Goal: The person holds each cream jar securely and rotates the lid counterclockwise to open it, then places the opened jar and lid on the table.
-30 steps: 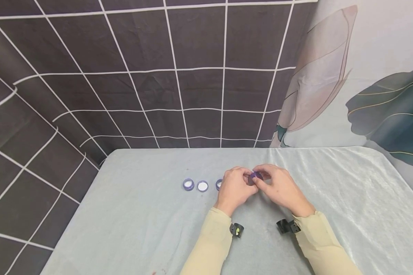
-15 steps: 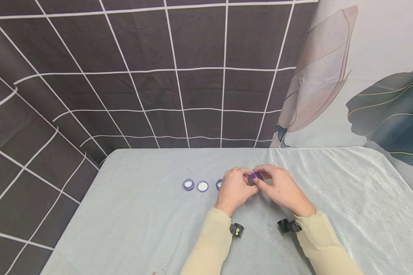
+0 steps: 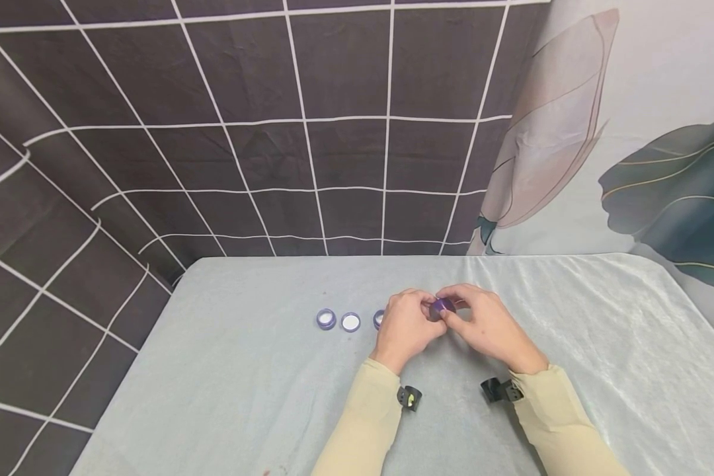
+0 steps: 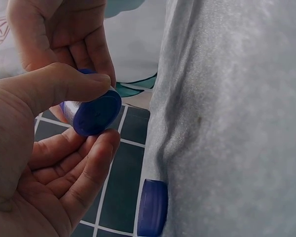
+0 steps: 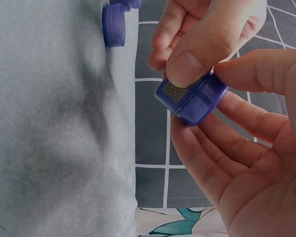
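Note:
A small round purple jar (image 3: 443, 307) is held above the table between both hands. In the left wrist view its flat dark-blue end faces the camera. My left hand (image 3: 407, 324) pinches one end of the jar between thumb and fingers. On the other end, the thumb and fingers of my right hand (image 3: 482, 324) grip the purple rim. A printed patch on the jar (image 5: 192, 101) shows beside the left thumb in the right wrist view. Left of the hands lie purple round pieces with white faces: one ring-shaped (image 3: 326, 319), one flat (image 3: 350, 322), and one (image 3: 378, 320) partly hidden by my left hand.
Pale grey-blue cloth covers the table (image 3: 226, 370). Behind it hangs a dark curtain (image 3: 345, 158) with white grid lines, and a leaf-patterned cloth (image 3: 648, 165) hangs at the right. Black camera mounts (image 3: 410, 398) sit at the wrists.
My right hand and wrist have turned slightly, the wrist shifting a little to the right. The jar's purple end shows a bit more. The left hand and the pieces on the table stay put.

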A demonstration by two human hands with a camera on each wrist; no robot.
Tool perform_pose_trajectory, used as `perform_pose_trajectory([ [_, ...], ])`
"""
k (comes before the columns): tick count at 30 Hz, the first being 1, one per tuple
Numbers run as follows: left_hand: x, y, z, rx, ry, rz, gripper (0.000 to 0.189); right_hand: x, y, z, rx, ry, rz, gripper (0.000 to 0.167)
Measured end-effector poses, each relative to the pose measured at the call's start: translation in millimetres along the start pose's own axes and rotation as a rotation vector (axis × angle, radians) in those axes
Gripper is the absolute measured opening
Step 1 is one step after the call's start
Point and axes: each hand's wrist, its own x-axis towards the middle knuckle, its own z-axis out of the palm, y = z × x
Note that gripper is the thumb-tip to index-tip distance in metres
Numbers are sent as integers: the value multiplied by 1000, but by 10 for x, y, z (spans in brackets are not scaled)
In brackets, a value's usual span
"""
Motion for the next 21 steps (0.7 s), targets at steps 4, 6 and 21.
perform_pose_trajectory([
  [4, 4, -2, -3, -5, -2, -2, 28, 3, -1, -2, 4, -3, -3, 23],
  [6, 4, -1, -5, -6, -4, -5, 29, 3, -5, -4, 8, -4, -5, 23],
  [21, 6, -9, -8, -9, -6, -4, 27, 5, -10, 7, -6, 14, -7, 23],
])
